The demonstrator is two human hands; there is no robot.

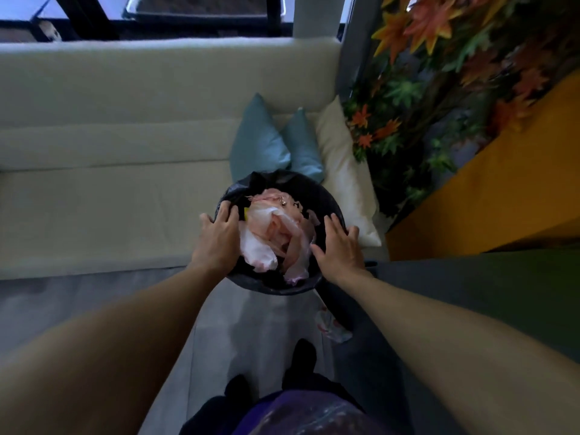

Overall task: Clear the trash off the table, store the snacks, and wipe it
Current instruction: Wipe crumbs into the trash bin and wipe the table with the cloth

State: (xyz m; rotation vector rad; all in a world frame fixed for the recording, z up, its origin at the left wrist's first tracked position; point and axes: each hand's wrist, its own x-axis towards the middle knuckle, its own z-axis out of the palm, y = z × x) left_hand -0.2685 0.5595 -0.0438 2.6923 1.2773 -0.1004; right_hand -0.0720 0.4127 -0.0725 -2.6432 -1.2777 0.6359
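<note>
A round trash bin (270, 285) lined with a black bag stands on the floor in front of me. It is full of crumpled pink and white plastic bags (276, 233). My left hand (218, 238) lies flat on the bin's left rim, fingers spread. My right hand (340, 248) rests on the right rim, fingers apart too. Neither hand closes around anything. A scrap of printed wrapper (331, 326) lies on the floor just below the bin.
A cream sofa (110, 171) runs behind the bin, with two teal cushions (260, 142) and a cream pillow (342, 171). A wall of fake autumn leaves (439, 73) and a yellow ledge (489, 196) stand to the right. My feet (301, 356) are on the grey floor.
</note>
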